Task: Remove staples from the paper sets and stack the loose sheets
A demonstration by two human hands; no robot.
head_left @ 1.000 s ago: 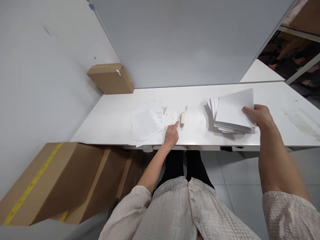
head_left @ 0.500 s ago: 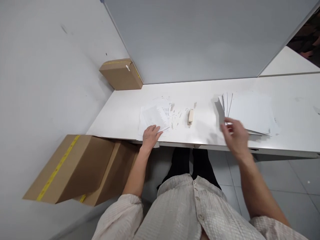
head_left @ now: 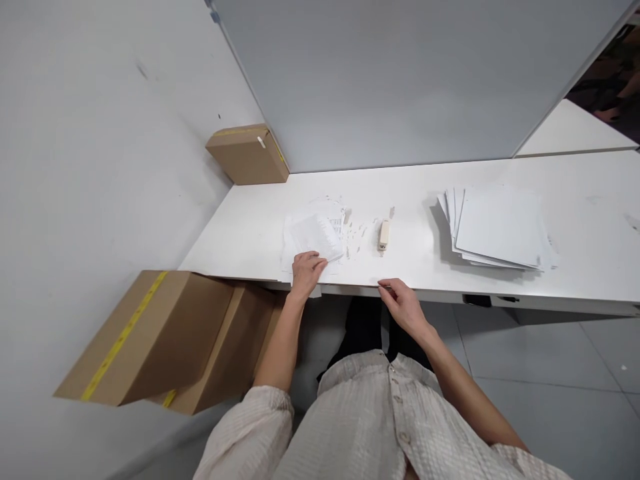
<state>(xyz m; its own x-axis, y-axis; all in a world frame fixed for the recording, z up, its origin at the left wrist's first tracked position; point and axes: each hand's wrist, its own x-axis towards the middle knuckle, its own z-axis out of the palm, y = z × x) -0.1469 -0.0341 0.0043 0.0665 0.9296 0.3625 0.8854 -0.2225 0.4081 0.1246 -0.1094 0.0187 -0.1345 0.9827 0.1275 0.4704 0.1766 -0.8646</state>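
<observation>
My left hand (head_left: 306,273) lies at the near side of a loose pile of thin white sheets of paper (head_left: 315,233). Its thumb and fingers are drawn together over the lower corner of the top sheet. My right hand (head_left: 404,307) is at the front edge of the table, fingertips pinched together; what they hold, if anything, is too small to make out. Between and beyond both hands a small cream-coloured block-like object (head_left: 384,235) rests on the table, dark at its near end. On the right sits a stack of larger white sheets (head_left: 500,227), untouched.
A cardboard box (head_left: 250,157) stands in the back left corner of the white table (head_left: 415,193), against a grey panel (head_left: 400,87). Larger cardboard boxes (head_left: 135,340) with yellow tape are below on the left. Dark marks dot the tabletop beside the small sheets.
My right hand has left the stack of larger sheets and moved left to the table's front edge. The fingers of my left hand have drawn closer together on the small sheets.
</observation>
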